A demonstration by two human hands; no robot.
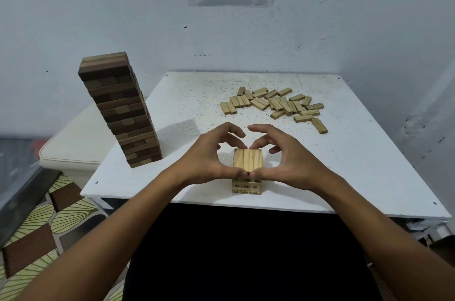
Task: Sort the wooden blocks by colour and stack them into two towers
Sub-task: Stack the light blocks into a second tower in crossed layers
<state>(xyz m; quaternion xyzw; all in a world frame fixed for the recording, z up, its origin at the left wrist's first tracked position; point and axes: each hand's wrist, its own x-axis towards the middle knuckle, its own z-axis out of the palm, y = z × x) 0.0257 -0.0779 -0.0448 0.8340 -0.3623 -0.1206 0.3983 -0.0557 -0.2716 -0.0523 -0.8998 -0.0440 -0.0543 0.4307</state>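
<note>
Head view, both hands at the near edge of the white table (357, 165), working on the light tower (247, 172), a short stack of pale wooden blocks standing close to the front edge, centre of frame; top layer is three blocks side by side, long axis running away from the viewer, with layers below showing printed numbers on their ends. Left hand (209, 160) sits on the left side of the stack, thumb pressed against the near end of the top layer, fingers curled over and touching its far end. Right hand (288, 165) mirrors it on the right: thumb at the near end, tip meeting the left thumb, fingers bent down onto the far edge. Both hands thus pinch the top layer front to back, fingers narrow and curved, nothing else held. Dark tower (123, 113) of brown blocks stands tall at the left of the table, well apart from the hands, many layers high and appearing to lean in this wide-angle view. Loose light blocks (278, 104) lie scattered flat in a heap on the far right part of the table, well apart from the light tower. Blue-white wall (344, 17) behind; patterned floor (37, 239) at lower left
</note>
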